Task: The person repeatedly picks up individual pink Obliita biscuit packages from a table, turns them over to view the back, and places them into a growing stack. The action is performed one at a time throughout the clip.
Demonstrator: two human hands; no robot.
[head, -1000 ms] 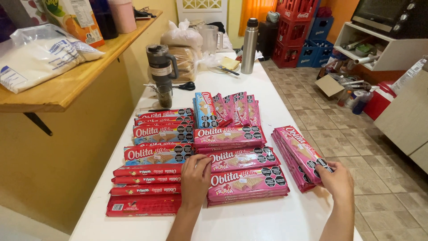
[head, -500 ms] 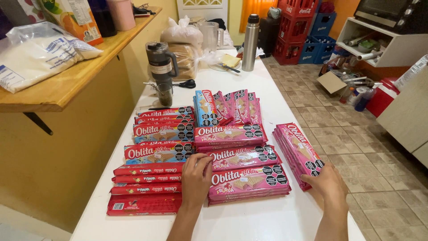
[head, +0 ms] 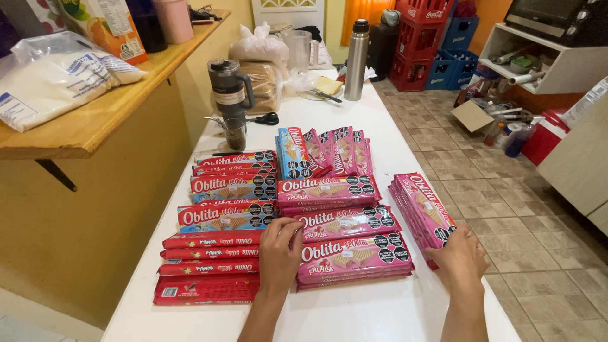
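Many flat wafer packets lie in rows on a white table (head: 354, 316). My left hand (head: 280, 254) rests flat between the red packets (head: 209, 248) on the left and the nearest pink stack (head: 354, 261). My right hand (head: 461, 258) touches the near end of a tilted row of pink packets (head: 423, 209) standing on edge at the table's right side. More pink stacks (head: 329, 190) sit behind, and upright blue and pink packets (head: 323, 152) stand farther back.
A dark tumbler (head: 229, 88), a small glass (head: 235, 133), scissors (head: 263, 118), a steel flask (head: 356, 60) and bagged bread (head: 263, 69) occupy the table's far end. A wooden shelf (head: 95, 120) with bags juts out at the left. Crates (head: 430, 44) and tiled floor lie to the right.
My right hand has slid from the far side of the tilted pink row to its near end. My left hand has stayed in place.
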